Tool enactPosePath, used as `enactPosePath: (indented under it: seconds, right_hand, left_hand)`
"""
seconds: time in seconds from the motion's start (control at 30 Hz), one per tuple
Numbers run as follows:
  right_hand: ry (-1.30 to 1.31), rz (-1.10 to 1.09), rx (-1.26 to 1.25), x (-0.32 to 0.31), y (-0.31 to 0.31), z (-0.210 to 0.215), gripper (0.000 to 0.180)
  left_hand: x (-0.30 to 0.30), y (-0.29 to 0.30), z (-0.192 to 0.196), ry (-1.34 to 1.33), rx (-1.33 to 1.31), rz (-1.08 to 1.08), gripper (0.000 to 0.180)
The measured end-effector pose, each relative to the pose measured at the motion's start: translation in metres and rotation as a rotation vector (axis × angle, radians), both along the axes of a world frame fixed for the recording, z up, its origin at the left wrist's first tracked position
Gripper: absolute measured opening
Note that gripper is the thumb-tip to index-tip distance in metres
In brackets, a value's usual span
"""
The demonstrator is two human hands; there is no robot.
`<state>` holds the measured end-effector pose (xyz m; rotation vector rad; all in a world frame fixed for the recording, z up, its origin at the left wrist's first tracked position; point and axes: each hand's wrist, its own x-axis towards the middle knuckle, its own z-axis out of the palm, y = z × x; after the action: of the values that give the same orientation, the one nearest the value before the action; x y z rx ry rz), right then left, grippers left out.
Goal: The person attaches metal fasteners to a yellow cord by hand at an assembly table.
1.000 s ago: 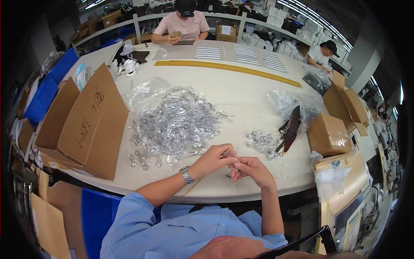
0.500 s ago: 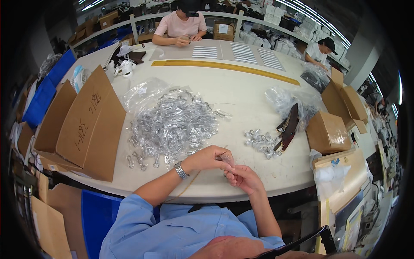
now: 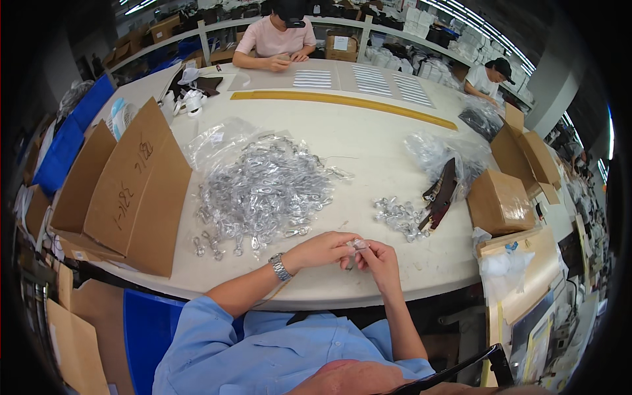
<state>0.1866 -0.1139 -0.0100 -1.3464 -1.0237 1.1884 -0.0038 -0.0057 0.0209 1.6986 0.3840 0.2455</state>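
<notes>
Both hands meet above the near part of the table [image 3: 428, 270], pinching a small clear plastic bag [image 3: 359, 244] between their fingertips. My left hand [image 3: 326, 250], with a metal watch on its wrist, grips it from the left. From the right, the thumb and fingers of my right hand [image 3: 380, 262] close on it. Whatever is inside that bag is too small to make out. Beyond my left hand lies a big heap of silvery snap hooks [image 3: 263, 187], many in clear bags. A smaller group of metal hooks [image 3: 401, 217] sits beyond my right hand.
An open cardboard box [image 3: 148, 191] stands at the left. Dark strap pieces [image 3: 442, 197] and clear plastic bags [image 3: 447, 155] lie at the right beside a taped carton [image 3: 501, 203]. A long yellow ruler [image 3: 342, 105] crosses the far table. Two co-workers are farther back.
My left hand has dropped slightly, and my right hand has turned and risen a little. The clear bag shows more plainly between the fingertips. A hook at the heap's near edge is uncovered.
</notes>
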Motion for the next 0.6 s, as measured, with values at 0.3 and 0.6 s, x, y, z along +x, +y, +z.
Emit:
enactPosePath:
  seconds: [0.3,0.6]
  right_hand:
    - [0.011,-0.072,0.03,-0.024,-0.006,0.009,0.022]
    - [-1.48,-0.451,0.444,0.05,0.014,0.035,0.03]
  left_hand:
    - [0.006,-0.019,-0.035,-0.105,0.606,0.36,0.024]
    - [-0.006,0.03,-0.03,-0.035,0.181,0.548,0.024]
